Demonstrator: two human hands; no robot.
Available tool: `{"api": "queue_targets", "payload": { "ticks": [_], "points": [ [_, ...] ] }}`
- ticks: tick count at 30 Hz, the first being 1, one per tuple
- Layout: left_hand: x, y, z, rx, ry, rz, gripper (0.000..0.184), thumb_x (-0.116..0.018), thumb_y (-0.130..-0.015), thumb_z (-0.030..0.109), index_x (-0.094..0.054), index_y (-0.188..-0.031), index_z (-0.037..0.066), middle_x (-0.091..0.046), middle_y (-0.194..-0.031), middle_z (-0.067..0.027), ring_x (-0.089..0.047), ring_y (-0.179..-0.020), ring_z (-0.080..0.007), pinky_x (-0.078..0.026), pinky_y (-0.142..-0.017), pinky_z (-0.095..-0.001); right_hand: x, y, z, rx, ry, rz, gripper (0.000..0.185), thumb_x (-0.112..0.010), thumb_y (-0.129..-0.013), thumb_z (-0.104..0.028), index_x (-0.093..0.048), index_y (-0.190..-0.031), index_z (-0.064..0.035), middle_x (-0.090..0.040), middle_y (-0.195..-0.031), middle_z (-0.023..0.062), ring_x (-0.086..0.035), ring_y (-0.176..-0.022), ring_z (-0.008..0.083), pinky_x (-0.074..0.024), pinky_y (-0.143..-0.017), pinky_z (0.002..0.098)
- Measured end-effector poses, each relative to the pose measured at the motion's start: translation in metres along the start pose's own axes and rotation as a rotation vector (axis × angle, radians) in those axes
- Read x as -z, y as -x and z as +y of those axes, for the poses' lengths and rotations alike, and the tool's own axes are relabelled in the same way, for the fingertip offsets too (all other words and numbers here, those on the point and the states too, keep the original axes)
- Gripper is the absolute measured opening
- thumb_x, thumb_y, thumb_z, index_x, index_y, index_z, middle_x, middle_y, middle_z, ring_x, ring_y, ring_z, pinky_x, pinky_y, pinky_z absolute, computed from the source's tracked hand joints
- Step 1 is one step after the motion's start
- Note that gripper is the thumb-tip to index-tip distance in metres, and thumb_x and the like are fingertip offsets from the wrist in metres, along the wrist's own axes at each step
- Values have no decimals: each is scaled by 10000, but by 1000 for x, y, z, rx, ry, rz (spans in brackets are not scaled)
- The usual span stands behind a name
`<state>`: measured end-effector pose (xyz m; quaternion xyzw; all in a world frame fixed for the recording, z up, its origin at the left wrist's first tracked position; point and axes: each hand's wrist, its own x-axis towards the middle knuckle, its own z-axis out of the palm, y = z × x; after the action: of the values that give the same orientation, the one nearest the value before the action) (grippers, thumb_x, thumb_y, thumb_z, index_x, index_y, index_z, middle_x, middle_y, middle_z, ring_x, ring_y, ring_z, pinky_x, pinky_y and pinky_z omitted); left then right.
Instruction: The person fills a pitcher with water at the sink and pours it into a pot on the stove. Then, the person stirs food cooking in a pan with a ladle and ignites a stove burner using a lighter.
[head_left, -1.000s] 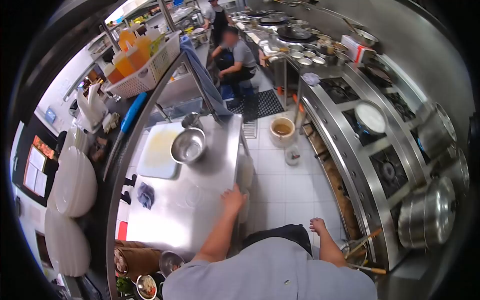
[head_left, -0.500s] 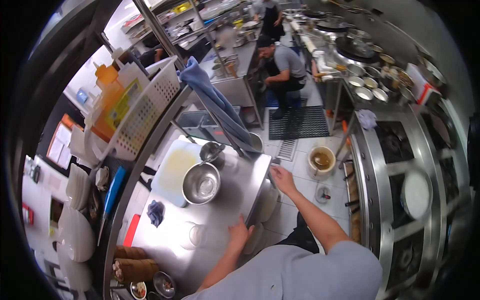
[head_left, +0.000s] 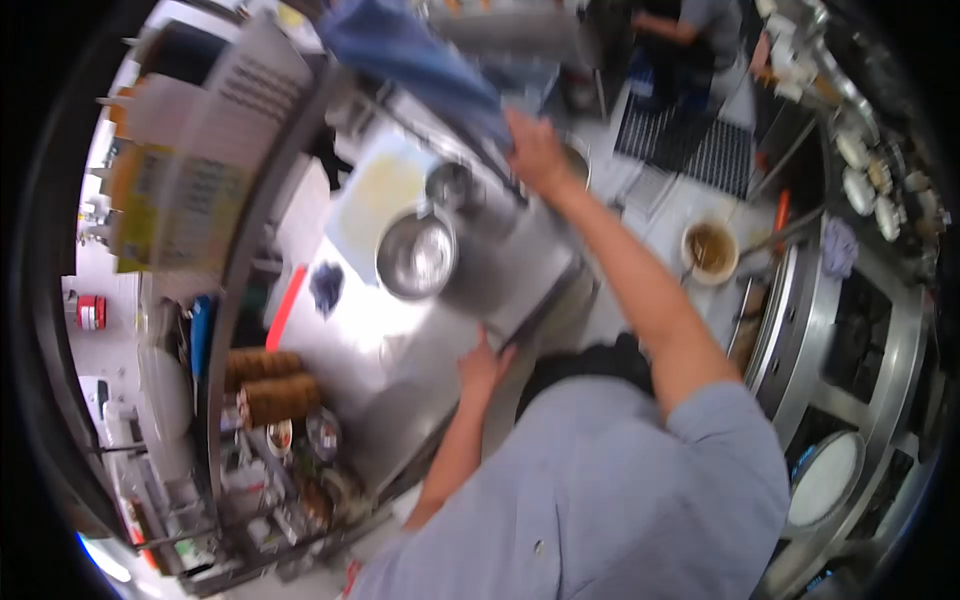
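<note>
My right hand (head_left: 537,155) is raised at the blue cloth (head_left: 425,70) that hangs from the shelf edge, its fingers closed around the cloth's lower end. On the edge of the steel table (head_left: 400,385) rests my left hand (head_left: 483,368), fingers spread and holding nothing. A metal bowl (head_left: 416,254) stands on the table beside a stained cutting board (head_left: 375,195), with a smaller metal container (head_left: 452,187) behind it. Left of the bowl lies a crumpled dark cloth (head_left: 325,288).
A bucket of brown liquid (head_left: 710,252) is on the floor to the right. Stoves with a white-filled pan (head_left: 826,480) line the right side. Another person (head_left: 690,40) is low down at the top. A shelf with a plastic basket (head_left: 225,150) is at left.
My right hand has risen from beside my body to the hanging blue cloth and closed on it. My left hand stays at the table edge. The view has turned and moved closer to the shelf.
</note>
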<state>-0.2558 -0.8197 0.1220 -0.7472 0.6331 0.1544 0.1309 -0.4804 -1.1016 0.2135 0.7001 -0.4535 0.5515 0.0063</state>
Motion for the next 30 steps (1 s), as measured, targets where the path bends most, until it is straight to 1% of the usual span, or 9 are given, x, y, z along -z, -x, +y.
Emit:
{"api": "queue_targets", "payload": {
  "ticks": [1, 3, 9, 13, 15, 19, 24, 25, 30],
  "points": [
    [-12, 0, -6, -49, -40, 55, 979, -554, -810, 666, -213, -1484, 44, -658, -832, -270, -653, -786, -425, -505, -724, -511, 7, -1, -4, -82, -61, -82, 524, -606, -745, -101, -474, -1240, 9, -605, -1015, 216, -560, -998, 369, -384, -912, 485],
    [-6, 2, -2, -85, -105, 81, 927, -571, -828, 620, -248, -1467, 33, -656, -805, -266, -654, -762, -417, -505, -709, -508, 21, -2, -15, -176, -133, -158, 501, -609, -751, -114, -482, -1224, -10, -606, -1014, 214, -561, -997, 368, -387, -902, 479],
    [6, 6, 17, 0, -177, -26, 831, -596, -864, 492, -237, -1476, 60, -670, -852, -237, -662, -818, -388, -483, -786, -511, 25, -5, -22, -68, -120, 10, 441, -669, -730, -133, -507, -1136, -72, -579, -1097, 151, -525, -1051, 326, -388, -882, 461],
    [-7, -2, 8, -54, -167, 71, 816, -583, -868, 518, -272, -1463, 54, -661, -783, -250, -654, -754, -418, -512, -712, -488, 44, -5, -24, -49, -94, 41, 438, -671, -737, -130, -492, -1134, -79, -576, -1082, 134, -520, -1061, 317, -379, -875, 475],
    [-3, -2, 7, -26, -130, 32, 789, -579, -878, 500, -274, -1464, 68, -657, -822, -266, -649, -781, -426, -510, -717, -496, 53, -3, -25, -139, -243, -157, 429, -663, -751, -127, -479, -1136, -83, -599, -1023, 130, -543, -1037, 314, -369, -889, 479],
    [-13, -5, 6, -6, -110, 57, 752, -627, -867, 430, -300, -1452, 90, -649, -866, -278, -648, -808, -428, -511, -729, -502, 57, 1, -24, -179, -330, -247, 436, -589, -774, -101, -413, -1169, -45, -658, -881, 182, -625, -884, 381, -420, -802, 514],
    [0, -2, 17, 11, -77, 54, 675, -662, -842, 346, -395, -1372, 23, -657, -961, -254, -647, -901, -410, -517, -785, -484, 69, 17, -43, -66, -296, -81, 513, -599, -764, -109, -380, -1207, 28, -622, -741, 265, -620, -722, 451, -496, -656, 531],
    [4, -3, 20, 15, -92, 36, 642, -663, -841, 343, -427, -1336, 9, -651, -1004, -248, -645, -928, -398, -517, -798, -480, 75, 15, -46, -188, -359, -196, 531, -611, -755, -107, -391, -1215, 41, -615, -737, 278, -613, -720, 469, -490, -664, 550],
    [3, -15, 31, 80, -121, -14, 475, -638, -854, 365, -573, -1180, 26, -630, -1117, -184, -638, -1012, -343, -505, -845, -480, 101, 11, -55, -205, -374, -194, 447, -609, -794, -117, -394, -1170, -7, -601, -723, 292, -589, -705, 494, -456, -638, 580]
  ]
}}
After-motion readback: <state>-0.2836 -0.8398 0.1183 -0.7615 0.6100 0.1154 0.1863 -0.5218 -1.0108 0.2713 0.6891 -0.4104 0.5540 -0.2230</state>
